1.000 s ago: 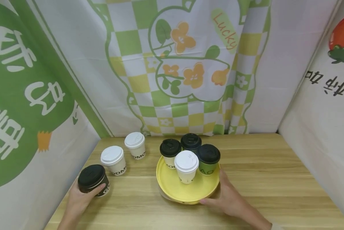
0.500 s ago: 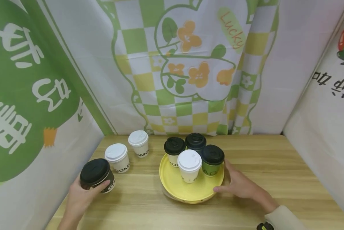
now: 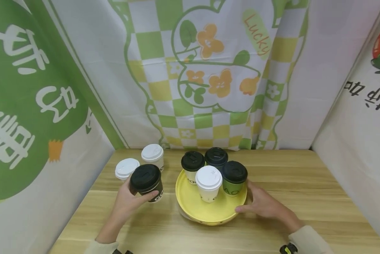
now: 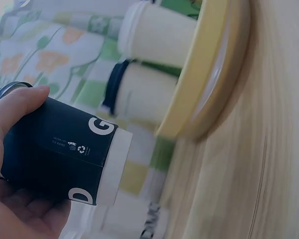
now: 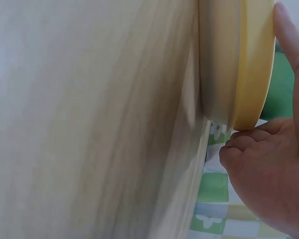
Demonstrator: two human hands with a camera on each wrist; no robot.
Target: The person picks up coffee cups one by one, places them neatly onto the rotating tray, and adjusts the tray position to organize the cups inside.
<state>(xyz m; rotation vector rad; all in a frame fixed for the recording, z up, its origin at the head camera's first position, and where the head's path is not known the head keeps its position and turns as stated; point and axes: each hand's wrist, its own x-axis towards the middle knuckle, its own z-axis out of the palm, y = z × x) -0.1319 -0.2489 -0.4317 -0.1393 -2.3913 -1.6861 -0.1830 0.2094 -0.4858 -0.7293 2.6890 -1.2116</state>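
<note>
Head view showed the left hand (image 3: 131, 201) wrapped around a black cup (image 3: 147, 182) with a black lid, fingers curled round its side and thumb across the front, holding it just above the desk (image 3: 291, 183) and slightly tilted. That cup sat in the left hand itself, just left of the yellow tray (image 3: 206, 211) and well apart from the right hand (image 3: 264, 204). The right hand lay against the tray's near right rim, thumb along the edge and fingers curled loosely at its side, steadying rather than lifting it as far as could be told. Four cups crowded the far half of the tray: a white cup (image 3: 208, 183) in front, a green cup (image 3: 234, 177) close to the right hand's fingers, and two black-lidded ones behind. The likeliest trouble seemed to be a knock: the only free room was the near part of the tray, so a cup brought in low over the rim might have clipped it or bumped the white cup and toppled it. A tilted carry could also have let the lid leak if the cup was full. Two white-lidded cups (image 3: 152, 155) stood just behind the left hand and might have been brushed by its knuckles.
</note>
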